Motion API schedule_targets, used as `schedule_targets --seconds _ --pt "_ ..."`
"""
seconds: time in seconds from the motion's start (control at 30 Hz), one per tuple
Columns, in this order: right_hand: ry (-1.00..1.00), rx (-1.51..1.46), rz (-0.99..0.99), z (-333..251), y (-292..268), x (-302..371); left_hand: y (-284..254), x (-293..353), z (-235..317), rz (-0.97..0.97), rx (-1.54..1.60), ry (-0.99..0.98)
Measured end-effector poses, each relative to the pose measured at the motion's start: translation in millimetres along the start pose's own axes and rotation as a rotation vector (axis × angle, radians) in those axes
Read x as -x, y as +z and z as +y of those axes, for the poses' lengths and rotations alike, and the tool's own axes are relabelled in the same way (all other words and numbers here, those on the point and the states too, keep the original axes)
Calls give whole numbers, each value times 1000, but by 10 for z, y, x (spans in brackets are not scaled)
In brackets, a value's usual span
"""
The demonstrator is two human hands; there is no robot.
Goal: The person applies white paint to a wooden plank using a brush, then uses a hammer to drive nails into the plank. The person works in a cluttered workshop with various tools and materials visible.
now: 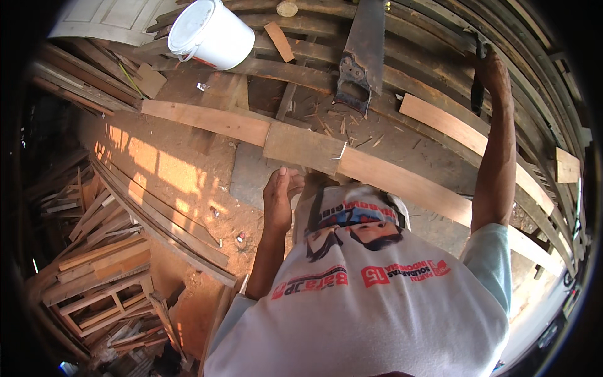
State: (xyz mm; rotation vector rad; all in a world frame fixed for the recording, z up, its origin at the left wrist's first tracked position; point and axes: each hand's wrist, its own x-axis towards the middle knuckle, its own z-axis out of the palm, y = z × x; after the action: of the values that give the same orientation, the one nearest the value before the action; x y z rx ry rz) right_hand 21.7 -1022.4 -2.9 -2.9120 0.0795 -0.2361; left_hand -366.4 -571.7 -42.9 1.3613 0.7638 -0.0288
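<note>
My right hand [494, 74], out at the upper right, is wrapped round the dark handle of what looks like a hammer [477, 94]; its head end lies partly behind the fingers over the slats. Near the middle, my left hand [282, 195] has its fingers curled in beside the thumb, and whatever they hold, if anything, is hidden. Just beyond it, a short wooden board [303, 148] covers part of a long pale plank [402, 182] running across in front of me. A thin white strip shows at the short board's right end.
A hand saw [361, 63] lies on the wooden slats [427, 85], with a lidded white bucket [229, 38] left of it. A loose pale strip [440, 119] rests on the slats at right. Scrap wood [100, 270] is heaped at lower left; wood chips litter the surface below the saw.
</note>
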Motion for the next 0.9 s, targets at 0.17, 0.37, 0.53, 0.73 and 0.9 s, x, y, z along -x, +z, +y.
schedule_targets --seconds 0.17,0.37,0.53,0.73,0.9 --pt "47 -65 -48 122 115 40 114 -67 -12 36 -68 63" --pt "103 -257 -51 360 253 -105 8 -115 -2 93 -59 99" --pt "169 -572 -2 261 -151 137 102 -261 7 62 -1 58" --pt "-41 -990 72 -650 -637 978 56 -341 39 62 6 31" --pt "-24 -919 -381 -1299 -631 1728 229 -446 140 118 30 -52"
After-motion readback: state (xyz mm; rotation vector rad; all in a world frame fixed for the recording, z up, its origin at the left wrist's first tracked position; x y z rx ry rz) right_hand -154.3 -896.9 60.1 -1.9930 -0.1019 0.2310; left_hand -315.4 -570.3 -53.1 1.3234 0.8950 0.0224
